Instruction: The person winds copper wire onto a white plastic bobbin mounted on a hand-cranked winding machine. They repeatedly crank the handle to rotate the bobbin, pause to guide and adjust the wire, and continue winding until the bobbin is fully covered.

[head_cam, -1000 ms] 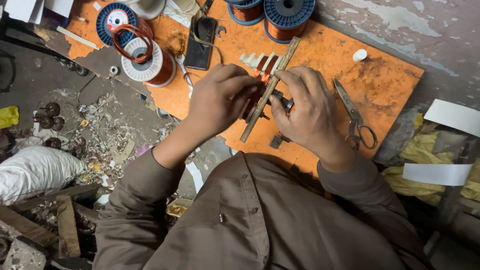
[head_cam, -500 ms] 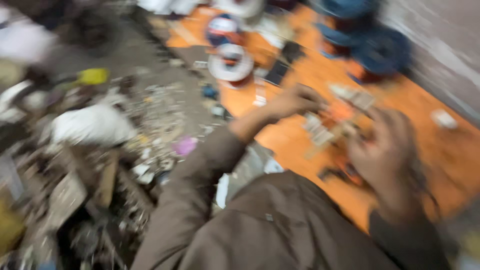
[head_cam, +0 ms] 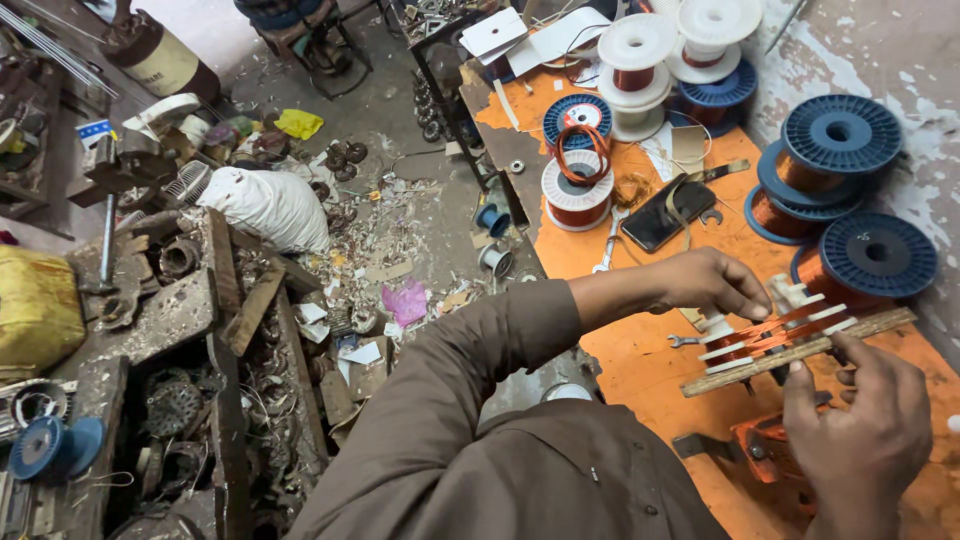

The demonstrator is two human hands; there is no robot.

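Left hand [head_cam: 705, 285] pinches the white tabs of the copper coil [head_cam: 775, 335]; right hand [head_cam: 860, 425] grips the wooden stick [head_cam: 800, 352] lying just above its fingertips.

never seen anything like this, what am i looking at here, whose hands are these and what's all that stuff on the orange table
The picture comes from a camera worn on a person's head, looking down, so the brown sleeves and both hands are that person's own. They work at an orange table. The left hand touches small white strips on a coil of copper wire wound on a wooden stick. The right hand holds that stick from below. Further back lie blue spools and white spools of copper wire, a dark phone and a small spanner. The floor to the left is littered with scrap metal parts and a white sack.
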